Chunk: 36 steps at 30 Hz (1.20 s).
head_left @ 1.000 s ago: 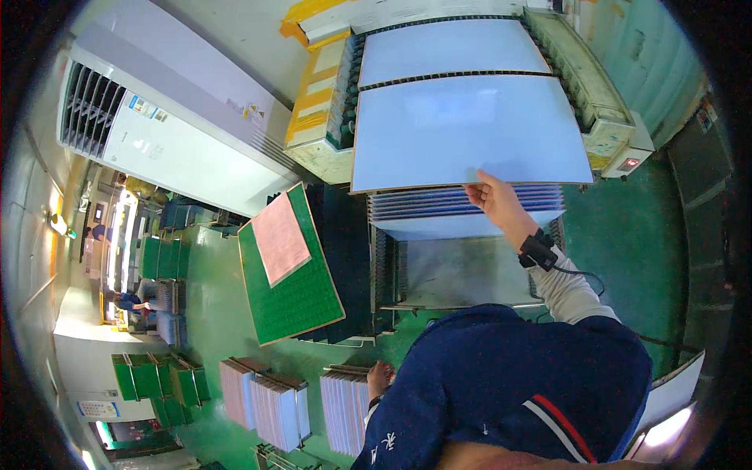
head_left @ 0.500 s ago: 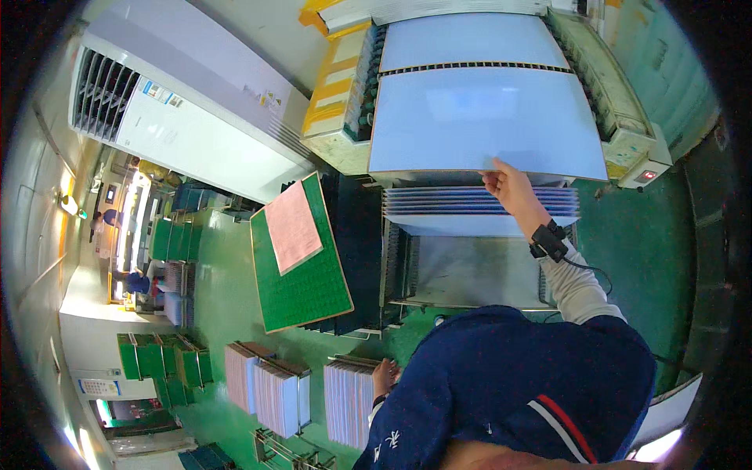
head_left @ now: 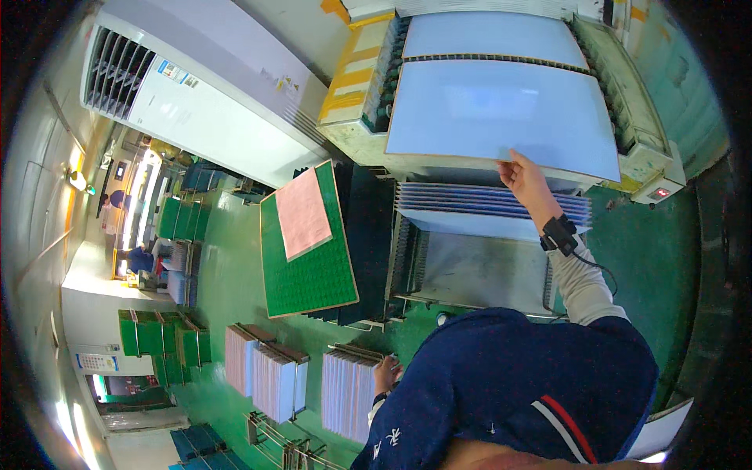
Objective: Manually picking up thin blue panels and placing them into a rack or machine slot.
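Observation:
A large glossy white-blue panel [head_left: 501, 110] with a thin brown edge lies flat on the roller conveyor. My right hand [head_left: 525, 178] has its thumb and fingers closed on the front edge of that panel. A dark band with a cable sits on the right wrist. Low at my left side, my left hand [head_left: 385, 374] is beside a rack of upright panels [head_left: 348, 392]; its fingers look loosely apart, with nothing visible in them. Below the conveyor's end stands a slotted metal rack [head_left: 486, 270] with several similar panels [head_left: 493, 205] in its far part.
A second panel [head_left: 493, 35] lies farther back on the conveyor [head_left: 356, 102]. To the left, a green board [head_left: 313, 274] carries a pink sheet [head_left: 304, 213]. A white air conditioner [head_left: 211, 117] stands beyond it. More racked panels [head_left: 274, 384] and green boards [head_left: 160, 337] are on the floor.
The front panel has come slightly nearer, past the conveyor's end, with my right hand still at its edge. The whole view has shifted a little; my left hand stays by the rack.

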Each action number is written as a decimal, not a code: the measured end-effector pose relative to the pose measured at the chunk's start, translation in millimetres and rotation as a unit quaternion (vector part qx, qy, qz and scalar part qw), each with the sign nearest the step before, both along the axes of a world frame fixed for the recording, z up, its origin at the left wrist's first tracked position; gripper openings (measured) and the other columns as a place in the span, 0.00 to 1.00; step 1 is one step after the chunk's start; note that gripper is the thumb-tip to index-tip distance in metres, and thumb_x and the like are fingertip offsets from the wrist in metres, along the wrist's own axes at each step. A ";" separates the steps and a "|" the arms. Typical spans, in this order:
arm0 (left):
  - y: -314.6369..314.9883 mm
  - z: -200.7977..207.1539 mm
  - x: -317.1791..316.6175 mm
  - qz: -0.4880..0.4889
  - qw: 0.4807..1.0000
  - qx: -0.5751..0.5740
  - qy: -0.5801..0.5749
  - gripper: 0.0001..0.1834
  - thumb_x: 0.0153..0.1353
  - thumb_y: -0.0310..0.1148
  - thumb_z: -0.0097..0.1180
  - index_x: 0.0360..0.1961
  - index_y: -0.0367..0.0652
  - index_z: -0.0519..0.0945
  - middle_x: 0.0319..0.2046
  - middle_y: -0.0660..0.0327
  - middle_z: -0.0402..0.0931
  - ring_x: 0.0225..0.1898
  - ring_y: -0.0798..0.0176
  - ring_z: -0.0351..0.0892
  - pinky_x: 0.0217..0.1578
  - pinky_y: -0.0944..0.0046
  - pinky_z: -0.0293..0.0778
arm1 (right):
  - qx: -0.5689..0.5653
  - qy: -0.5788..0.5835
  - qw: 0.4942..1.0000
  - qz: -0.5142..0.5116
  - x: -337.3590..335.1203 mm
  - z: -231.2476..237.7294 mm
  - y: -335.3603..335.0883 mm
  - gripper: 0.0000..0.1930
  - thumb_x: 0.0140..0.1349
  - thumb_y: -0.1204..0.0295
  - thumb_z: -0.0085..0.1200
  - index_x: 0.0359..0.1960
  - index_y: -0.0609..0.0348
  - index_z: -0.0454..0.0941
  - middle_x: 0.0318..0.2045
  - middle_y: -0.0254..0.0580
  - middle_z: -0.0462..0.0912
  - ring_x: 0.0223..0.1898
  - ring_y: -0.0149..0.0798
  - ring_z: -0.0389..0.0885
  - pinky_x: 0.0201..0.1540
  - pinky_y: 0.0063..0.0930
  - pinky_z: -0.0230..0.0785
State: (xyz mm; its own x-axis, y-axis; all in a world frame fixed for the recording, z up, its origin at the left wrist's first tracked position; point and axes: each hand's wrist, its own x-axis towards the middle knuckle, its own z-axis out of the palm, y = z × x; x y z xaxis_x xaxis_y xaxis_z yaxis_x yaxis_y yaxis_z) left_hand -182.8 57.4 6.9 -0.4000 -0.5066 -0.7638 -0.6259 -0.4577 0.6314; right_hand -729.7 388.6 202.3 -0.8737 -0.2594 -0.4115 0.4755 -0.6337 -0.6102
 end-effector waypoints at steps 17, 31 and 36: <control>15.0 -1.4 13.9 0.110 0.993 0.037 0.034 0.19 0.59 0.40 0.48 0.43 0.33 0.67 0.35 0.49 0.76 0.23 0.58 0.77 0.19 0.64 0.74 | 0.057 0.001 0.997 0.053 -33.2 1.6 6.8 0.20 0.57 0.55 0.52 0.37 0.62 0.73 0.33 0.43 0.79 0.32 0.34 0.76 0.37 0.27 0.69; 31.4 26.2 17.6 0.175 0.983 0.041 -0.022 0.23 0.58 0.42 0.50 0.49 0.37 0.68 0.35 0.52 0.76 0.24 0.62 0.77 0.22 0.67 0.75 | 0.651 0.358 0.594 0.309 -26.0 -71.0 -18.4 0.29 0.51 0.46 0.50 0.28 0.69 0.77 0.27 0.61 0.78 0.32 0.55 0.78 0.35 0.39 0.67; 42.5 24.0 27.6 0.210 0.975 0.030 -0.066 0.21 0.58 0.41 0.50 0.47 0.38 0.70 0.33 0.53 0.76 0.22 0.63 0.76 0.20 0.68 0.74 | 0.663 0.349 0.584 0.312 -10.1 -44.1 -33.3 0.29 0.51 0.46 0.50 0.33 0.67 0.76 0.32 0.59 0.78 0.38 0.54 0.76 0.39 0.38 0.65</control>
